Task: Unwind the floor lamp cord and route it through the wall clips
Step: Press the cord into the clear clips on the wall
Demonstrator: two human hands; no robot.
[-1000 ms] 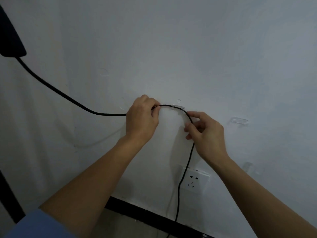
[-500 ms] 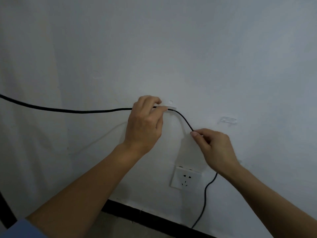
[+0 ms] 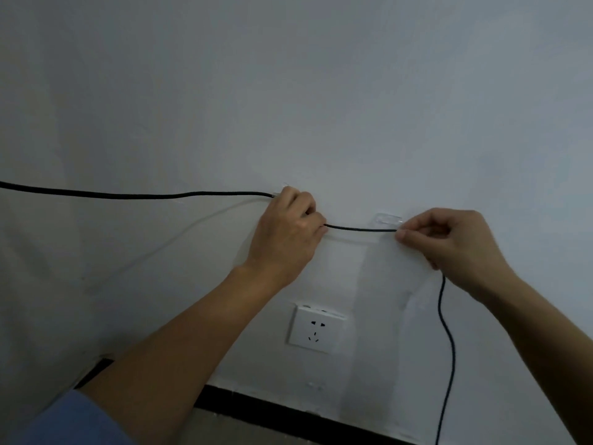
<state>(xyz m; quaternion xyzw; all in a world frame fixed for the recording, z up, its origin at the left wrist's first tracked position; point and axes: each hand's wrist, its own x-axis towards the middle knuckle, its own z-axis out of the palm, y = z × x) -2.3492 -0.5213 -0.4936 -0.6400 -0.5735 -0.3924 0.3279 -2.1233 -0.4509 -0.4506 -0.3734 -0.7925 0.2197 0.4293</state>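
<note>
Hands (image 3: 288, 232) w/ cord (image 3: 362, 229) above outlet (image 3: 316, 329)

Single head-worn wide-angle view, facing a white wall (image 3: 353, 107) straight on at arm's reach, tilted slightly downward. Both forearms enter from the lower corners of the frame; a wall socket (image 3: 316, 329) sits below centre, a dark skirting strip (image 3: 288, 425) along the bottom edge

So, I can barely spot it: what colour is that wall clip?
Clear, see-through plastic clip on the white wall, head view.
</note>
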